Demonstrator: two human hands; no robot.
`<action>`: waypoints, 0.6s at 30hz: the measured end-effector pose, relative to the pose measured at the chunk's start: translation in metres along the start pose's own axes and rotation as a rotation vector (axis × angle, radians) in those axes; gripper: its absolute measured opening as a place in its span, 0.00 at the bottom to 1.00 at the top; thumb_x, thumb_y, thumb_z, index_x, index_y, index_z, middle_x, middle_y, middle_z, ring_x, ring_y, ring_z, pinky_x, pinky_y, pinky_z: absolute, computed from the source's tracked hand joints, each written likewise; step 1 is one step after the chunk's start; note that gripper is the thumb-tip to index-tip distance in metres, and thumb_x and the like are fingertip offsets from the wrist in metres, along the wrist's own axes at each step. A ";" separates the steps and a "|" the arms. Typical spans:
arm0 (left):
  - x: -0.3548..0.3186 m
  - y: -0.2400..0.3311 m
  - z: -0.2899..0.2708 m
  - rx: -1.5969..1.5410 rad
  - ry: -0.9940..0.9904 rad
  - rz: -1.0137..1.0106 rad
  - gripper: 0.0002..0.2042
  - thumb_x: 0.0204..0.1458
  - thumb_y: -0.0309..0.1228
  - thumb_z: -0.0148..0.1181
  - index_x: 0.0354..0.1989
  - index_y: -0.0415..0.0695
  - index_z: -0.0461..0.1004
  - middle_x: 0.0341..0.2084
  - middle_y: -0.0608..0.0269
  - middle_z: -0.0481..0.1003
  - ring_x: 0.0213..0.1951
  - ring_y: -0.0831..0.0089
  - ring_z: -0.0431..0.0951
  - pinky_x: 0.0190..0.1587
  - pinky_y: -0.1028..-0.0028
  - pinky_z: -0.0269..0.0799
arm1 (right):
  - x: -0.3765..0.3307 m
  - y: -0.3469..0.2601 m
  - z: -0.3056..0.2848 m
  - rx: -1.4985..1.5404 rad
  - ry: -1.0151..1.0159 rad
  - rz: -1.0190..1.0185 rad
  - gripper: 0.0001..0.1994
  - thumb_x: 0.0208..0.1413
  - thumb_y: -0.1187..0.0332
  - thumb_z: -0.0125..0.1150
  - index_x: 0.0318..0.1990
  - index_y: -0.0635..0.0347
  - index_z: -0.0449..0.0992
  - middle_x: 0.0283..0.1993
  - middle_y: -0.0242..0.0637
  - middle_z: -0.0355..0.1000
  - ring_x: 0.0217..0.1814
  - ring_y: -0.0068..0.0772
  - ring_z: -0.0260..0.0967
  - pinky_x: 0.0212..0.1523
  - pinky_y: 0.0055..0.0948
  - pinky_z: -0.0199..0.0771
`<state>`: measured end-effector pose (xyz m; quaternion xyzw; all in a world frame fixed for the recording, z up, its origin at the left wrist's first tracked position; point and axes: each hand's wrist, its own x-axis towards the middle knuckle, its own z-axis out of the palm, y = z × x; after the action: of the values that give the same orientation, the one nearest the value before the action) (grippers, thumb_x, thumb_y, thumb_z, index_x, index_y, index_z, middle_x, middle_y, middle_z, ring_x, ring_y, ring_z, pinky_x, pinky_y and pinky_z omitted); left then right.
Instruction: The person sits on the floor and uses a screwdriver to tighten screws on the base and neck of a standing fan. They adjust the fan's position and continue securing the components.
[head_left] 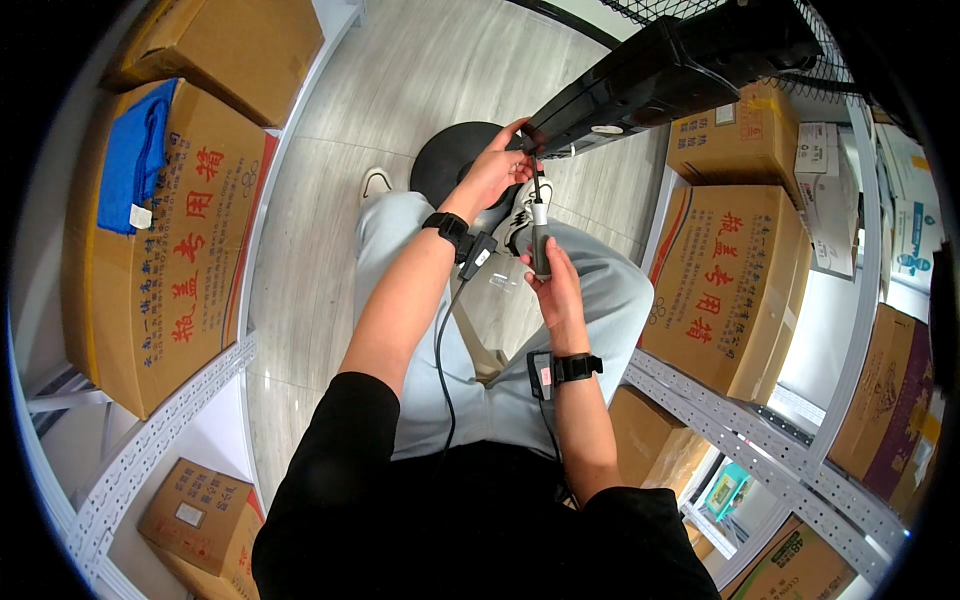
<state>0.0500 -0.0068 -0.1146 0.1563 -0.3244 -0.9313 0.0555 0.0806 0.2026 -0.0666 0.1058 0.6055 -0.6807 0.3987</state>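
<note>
My right hand (553,285) is closed round the grey handle of a screwdriver (541,245). Its dark shaft points away from me, with the tip at the lower end of a glossy black fan body (640,80). At that same end, my left hand (492,172) grips the housing, thumb on its edge and fingers curled beside the screwdriver shaft; the exact contact of the tip is hidden. The black body slants up to the right, towards a wire fan guard (830,70). Beneath my left hand, a round black base (445,160) rests on the floor.
Metal shelving (190,420) stands close on my left, holding cardboard boxes (185,230) and a folded blue cloth (137,150). More shelving (760,460) with boxes (725,290) flanks my right. My knees and shoes (520,215) are close under the work. Cables hang from both wrist straps.
</note>
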 end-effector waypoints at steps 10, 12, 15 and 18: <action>0.000 -0.007 -0.001 0.005 0.004 -0.014 0.31 0.56 0.21 0.42 0.69 0.55 0.46 0.37 0.52 0.75 0.34 0.74 0.73 0.38 0.76 0.66 | 0.005 -0.002 0.005 -0.259 0.040 -0.113 0.18 0.62 0.54 0.51 0.51 0.57 0.70 0.38 0.30 0.71 0.31 0.17 0.68 0.31 0.19 0.66; -0.003 -0.009 0.001 -0.002 0.043 -0.027 0.30 0.57 0.21 0.42 0.68 0.53 0.47 0.38 0.51 0.75 0.36 0.73 0.73 0.38 0.75 0.67 | 0.003 0.000 0.004 -0.194 0.008 -0.098 0.17 0.63 0.55 0.51 0.50 0.58 0.70 0.37 0.30 0.71 0.30 0.18 0.67 0.31 0.19 0.66; -0.006 -0.012 -0.002 -0.022 0.094 -0.048 0.26 0.57 0.21 0.43 0.65 0.45 0.51 0.40 0.49 0.75 0.38 0.70 0.74 0.40 0.73 0.68 | 0.000 0.000 -0.002 -0.125 -0.046 -0.074 0.16 0.63 0.56 0.50 0.48 0.59 0.70 0.36 0.31 0.71 0.30 0.18 0.67 0.30 0.19 0.66; -0.011 -0.016 -0.011 -0.081 0.112 -0.073 0.21 0.56 0.20 0.46 0.59 0.34 0.56 0.42 0.46 0.73 0.40 0.65 0.75 0.45 0.69 0.70 | -0.011 0.007 -0.012 -0.083 -0.072 -0.066 0.16 0.64 0.57 0.49 0.47 0.60 0.70 0.35 0.31 0.71 0.29 0.19 0.67 0.30 0.19 0.66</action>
<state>0.0639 0.0015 -0.1296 0.2173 -0.2770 -0.9348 0.0459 0.0883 0.2182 -0.0674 0.0444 0.6216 -0.6711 0.4017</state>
